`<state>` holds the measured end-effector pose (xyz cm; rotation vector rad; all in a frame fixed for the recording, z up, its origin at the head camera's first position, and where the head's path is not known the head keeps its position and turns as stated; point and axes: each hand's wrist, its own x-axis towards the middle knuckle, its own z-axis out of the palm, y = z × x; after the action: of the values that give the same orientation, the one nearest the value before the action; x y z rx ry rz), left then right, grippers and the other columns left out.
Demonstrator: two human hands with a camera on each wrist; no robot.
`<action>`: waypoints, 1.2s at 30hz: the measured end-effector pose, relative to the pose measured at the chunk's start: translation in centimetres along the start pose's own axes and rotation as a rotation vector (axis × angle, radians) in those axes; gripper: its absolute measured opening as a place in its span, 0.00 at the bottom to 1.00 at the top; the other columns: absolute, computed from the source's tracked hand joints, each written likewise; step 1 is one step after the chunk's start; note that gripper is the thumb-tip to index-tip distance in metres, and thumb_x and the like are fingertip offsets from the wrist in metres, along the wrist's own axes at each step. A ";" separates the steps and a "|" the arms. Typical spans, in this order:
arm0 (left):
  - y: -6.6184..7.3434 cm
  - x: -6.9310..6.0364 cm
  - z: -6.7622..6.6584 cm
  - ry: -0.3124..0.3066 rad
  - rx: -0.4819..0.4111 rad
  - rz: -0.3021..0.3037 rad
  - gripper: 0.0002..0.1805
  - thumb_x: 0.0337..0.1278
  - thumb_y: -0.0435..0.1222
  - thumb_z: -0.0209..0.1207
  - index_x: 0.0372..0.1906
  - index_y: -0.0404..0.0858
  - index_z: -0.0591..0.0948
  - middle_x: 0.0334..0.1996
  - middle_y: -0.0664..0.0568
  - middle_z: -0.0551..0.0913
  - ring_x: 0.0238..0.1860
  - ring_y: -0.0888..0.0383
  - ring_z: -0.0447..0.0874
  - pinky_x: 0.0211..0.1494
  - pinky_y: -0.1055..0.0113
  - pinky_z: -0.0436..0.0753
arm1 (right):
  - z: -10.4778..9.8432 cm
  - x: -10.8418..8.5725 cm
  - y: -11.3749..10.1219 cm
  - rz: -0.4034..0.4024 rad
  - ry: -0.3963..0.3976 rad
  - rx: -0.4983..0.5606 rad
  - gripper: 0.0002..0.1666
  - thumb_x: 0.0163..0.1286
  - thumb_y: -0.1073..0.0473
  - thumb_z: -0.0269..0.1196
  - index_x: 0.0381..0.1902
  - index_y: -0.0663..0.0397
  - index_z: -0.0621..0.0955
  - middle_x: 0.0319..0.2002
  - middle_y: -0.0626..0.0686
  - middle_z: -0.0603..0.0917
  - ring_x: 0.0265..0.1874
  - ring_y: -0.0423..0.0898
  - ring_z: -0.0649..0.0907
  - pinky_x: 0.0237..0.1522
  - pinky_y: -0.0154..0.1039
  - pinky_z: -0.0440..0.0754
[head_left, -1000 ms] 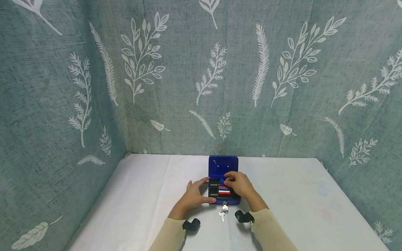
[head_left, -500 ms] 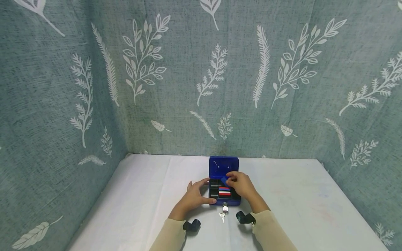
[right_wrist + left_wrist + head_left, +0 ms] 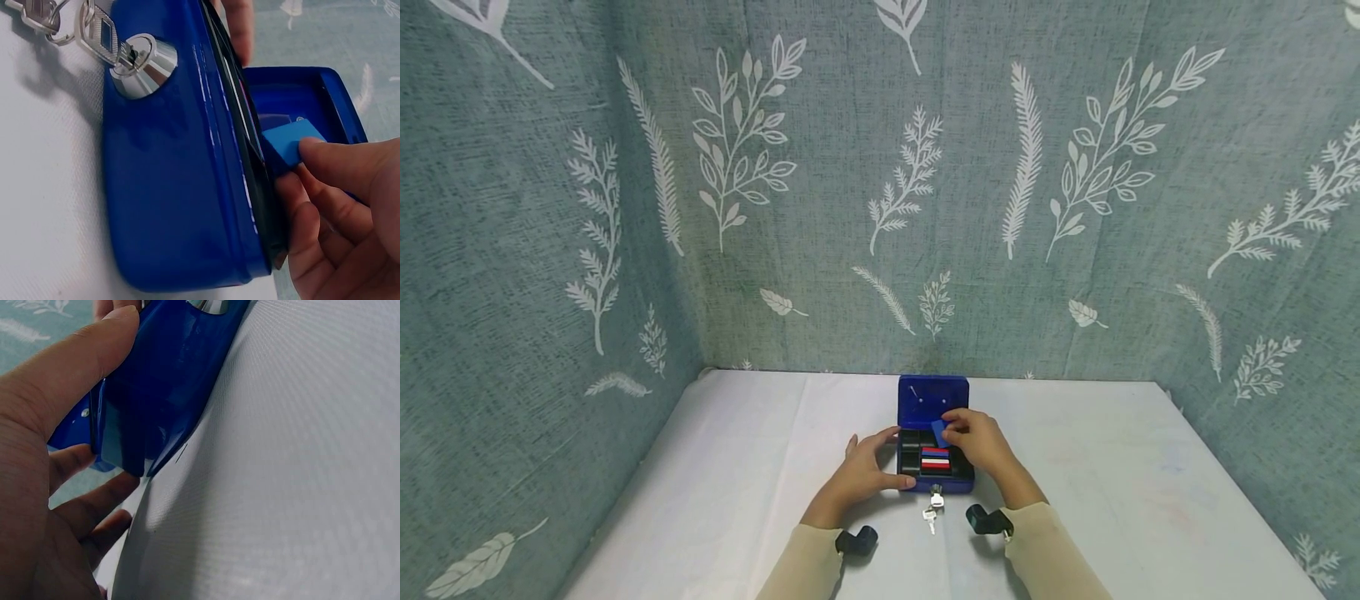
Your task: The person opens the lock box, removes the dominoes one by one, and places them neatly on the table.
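blue tile (image 3: 289, 143) is pinched in the right hand (image 3: 981, 444).

I can read no text, label, brand, number or sign anywhere: none on the glossy blue rectangular box with rounded corners (image 3: 169, 187), and none on the small flat light-blue rectangular piece (image 3: 287, 142) that I pinch. In the right wrist view, the head of the silver metal key (image 3: 100, 37) in the round silver metal lock (image 3: 150, 72) bears a rectangular outline, but I can make out no lettering within it.
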<state>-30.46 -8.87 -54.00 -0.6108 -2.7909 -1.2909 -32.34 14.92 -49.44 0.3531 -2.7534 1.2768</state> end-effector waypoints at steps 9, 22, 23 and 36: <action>0.3 -0.2 0.0 0.002 0.004 -0.018 0.51 0.34 0.58 0.74 0.69 0.45 0.70 0.60 0.49 0.78 0.66 0.50 0.68 0.73 0.40 0.36 | -0.2 0.0 0.3 0.013 -0.014 0.092 0.15 0.63 0.67 0.67 0.48 0.61 0.83 0.34 0.50 0.85 0.32 0.44 0.82 0.30 0.39 0.84; 0.3 -0.4 -0.1 0.001 0.004 -0.022 0.51 0.35 0.58 0.74 0.69 0.44 0.70 0.61 0.49 0.77 0.67 0.50 0.68 0.73 0.40 0.37 | -0.9 0.1 0.6 0.065 -0.071 0.167 0.14 0.64 0.68 0.65 0.48 0.62 0.83 0.34 0.52 0.84 0.33 0.45 0.82 0.31 0.41 0.85; 0.2 -0.3 -0.1 0.001 0.004 -0.022 0.51 0.35 0.58 0.74 0.69 0.44 0.69 0.61 0.49 0.77 0.67 0.50 0.68 0.73 0.39 0.37 | -0.9 0.1 0.7 0.066 -0.076 0.167 0.14 0.64 0.68 0.65 0.48 0.62 0.83 0.34 0.51 0.84 0.33 0.45 0.82 0.31 0.41 0.84; 0.1 -0.2 0.0 0.001 0.008 -0.009 0.52 0.34 0.58 0.74 0.70 0.45 0.69 0.61 0.50 0.77 0.66 0.51 0.68 0.73 0.40 0.37 | -2.3 -0.4 1.5 0.107 -0.095 0.170 0.16 0.68 0.66 0.62 0.53 0.61 0.81 0.41 0.53 0.85 0.35 0.47 0.83 0.32 0.43 0.85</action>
<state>-30.26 -8.91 -53.99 -0.5984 -2.8000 -1.2804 -32.38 17.70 -49.17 0.2881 -2.7826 1.5651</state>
